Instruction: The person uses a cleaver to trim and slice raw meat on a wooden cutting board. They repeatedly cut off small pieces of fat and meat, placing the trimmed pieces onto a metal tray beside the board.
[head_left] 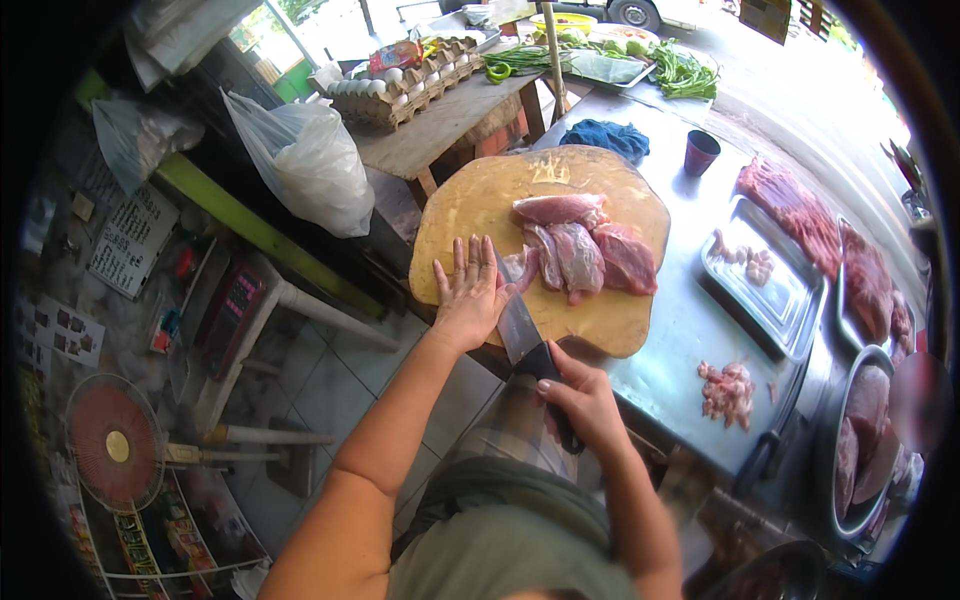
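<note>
Fingers of our right hand (583, 400) wrap the knife (523, 338) handle; its long blade points far-left across the round wooden board (470, 210). Our left hand (468, 293) lies open, flat beside raw meat (585, 250).

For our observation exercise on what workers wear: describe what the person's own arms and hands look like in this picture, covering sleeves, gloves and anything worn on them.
Both forearms are bare, entering from the lower edge with no sleeves showing. The left hand and right hand wear no gloves; no ring, watch or bracelet is visible. A grey-green garment covers the torso below.
</note>
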